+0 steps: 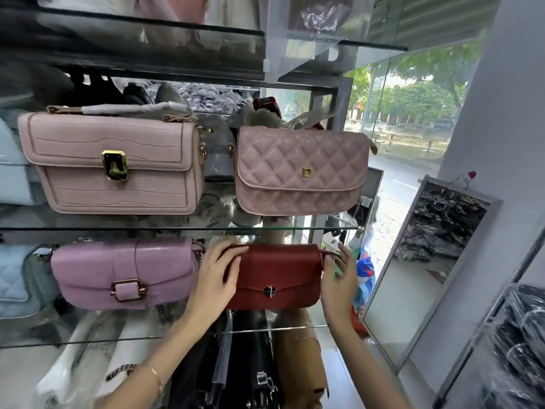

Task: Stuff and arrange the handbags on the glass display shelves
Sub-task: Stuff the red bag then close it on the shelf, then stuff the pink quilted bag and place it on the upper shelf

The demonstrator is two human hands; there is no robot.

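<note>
Red bag (280, 278) w/ round metal clasp sits upright on the lower glass shelf (280, 328), flap facing out, at the shelf's R end. L hand (216, 276) lies against the bag's L end: fingers fairly straight, laid flat over the top-L corner and front, pressing rather than clasping. A thin bracelet (156, 376) shows on that wrist. R hand (339, 278) is at the bag's R end, palm turned inward, fingers loosely spread and relaxed, grasping nothing. Its fingertips are up by the strap fitting at the top-R corner; can't tell if the palm actually touches the bag. Just L of the red bag, nearly touching the L hand, stands a mauve bag (124, 273) w/ a strap-and-buckle front, same shelf. One level up, on the upper glass shelf (147, 228), two more stand upright w/ a gap between them: a croc-look pink bag (112, 163) w/ gold turn-lock on the L, and a quilted pink bag (300, 169) w/ a small gold D on the R, tilted a bit. Pale blue bags (14, 278) sit at the far L edge, partly cut off. Under the lower shelf hang a black bag (250, 364) and a tan bag (298, 355). A framed mirror (427, 276) leans at the R.
</note>
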